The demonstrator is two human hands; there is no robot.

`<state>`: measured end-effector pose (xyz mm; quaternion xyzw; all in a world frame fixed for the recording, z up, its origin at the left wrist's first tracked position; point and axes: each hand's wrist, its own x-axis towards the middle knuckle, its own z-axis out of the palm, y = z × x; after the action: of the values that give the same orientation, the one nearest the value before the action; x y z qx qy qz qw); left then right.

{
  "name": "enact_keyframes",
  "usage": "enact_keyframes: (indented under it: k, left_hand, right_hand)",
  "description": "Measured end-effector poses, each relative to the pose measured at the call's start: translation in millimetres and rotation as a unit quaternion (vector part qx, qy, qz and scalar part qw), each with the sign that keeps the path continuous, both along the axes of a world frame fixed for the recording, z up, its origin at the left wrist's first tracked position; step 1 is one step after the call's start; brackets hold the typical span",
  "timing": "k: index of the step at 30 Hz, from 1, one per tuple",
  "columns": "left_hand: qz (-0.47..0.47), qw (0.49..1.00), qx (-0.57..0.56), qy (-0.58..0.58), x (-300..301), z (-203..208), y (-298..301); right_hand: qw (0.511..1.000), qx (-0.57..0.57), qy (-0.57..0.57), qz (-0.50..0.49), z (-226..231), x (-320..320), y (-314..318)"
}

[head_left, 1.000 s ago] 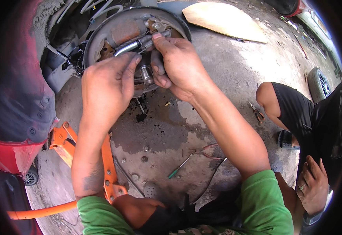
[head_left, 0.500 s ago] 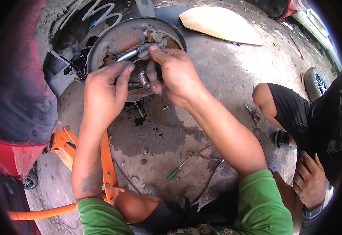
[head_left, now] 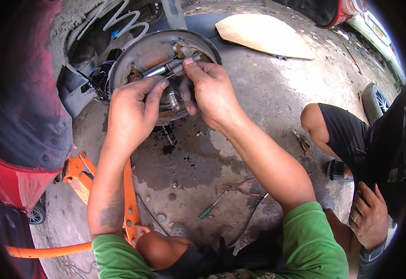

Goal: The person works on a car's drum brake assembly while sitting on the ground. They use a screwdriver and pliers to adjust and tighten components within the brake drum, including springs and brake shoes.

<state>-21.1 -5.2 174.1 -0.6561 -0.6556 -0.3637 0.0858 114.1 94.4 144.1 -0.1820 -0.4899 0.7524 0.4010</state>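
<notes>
Both my hands are at a drum brake assembly, over its round backing plate (head_left: 121, 58). A rusty brake shoe (head_left: 152, 57) sits at the top of the plate. Below it runs a bright metal adjuster rod (head_left: 156, 72) beside a coil spring (head_left: 178, 69). My right hand (head_left: 212, 90) comes in from the right, with its thumb and curled fingers closed on the spring's right end. My left hand (head_left: 133, 104) is closed in a pinch just below the rod; what its fingertips hold is hidden. Between the hands the metal wheel spindle (head_left: 174, 100) sticks out.
An orange jack (head_left: 129, 200) stands by my left forearm, beside the red car body (head_left: 7, 176). On the concrete lie a green-handled screwdriver (head_left: 206, 212), red-handled pliers (head_left: 247, 187) and more pliers (head_left: 302, 141). A person's hand (head_left: 369, 216) rests at right. A tan board (head_left: 263, 36) lies beyond.
The whole view has shifted slightly. The coil spring now shows more plainly beside the rod, angled away from it; both hands stay closed at nearly the same place.
</notes>
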Motion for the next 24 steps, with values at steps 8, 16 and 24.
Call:
enact_keyframes:
  k: [8, 16, 24]
  left_hand:
    - [-0.004, 0.999, 0.047, -0.009, -3.4, 0.4, -9.4]
    - [0.039, 0.889, 0.143, -0.433, 25.3, -51.6, -13.3]
    - [-0.047, 0.793, 0.127, -0.594, 25.3, -57.0, 19.9]
  right_hand:
    - [0.999, -0.03, -0.013, 0.011, 6.8, -10.5, -4.4]
    - [0.999, -0.044, -0.008, 0.021, 8.2, -9.6, -2.1]
    - [0.999, -0.008, 0.006, 0.05, -3.9, -1.1, 1.5]
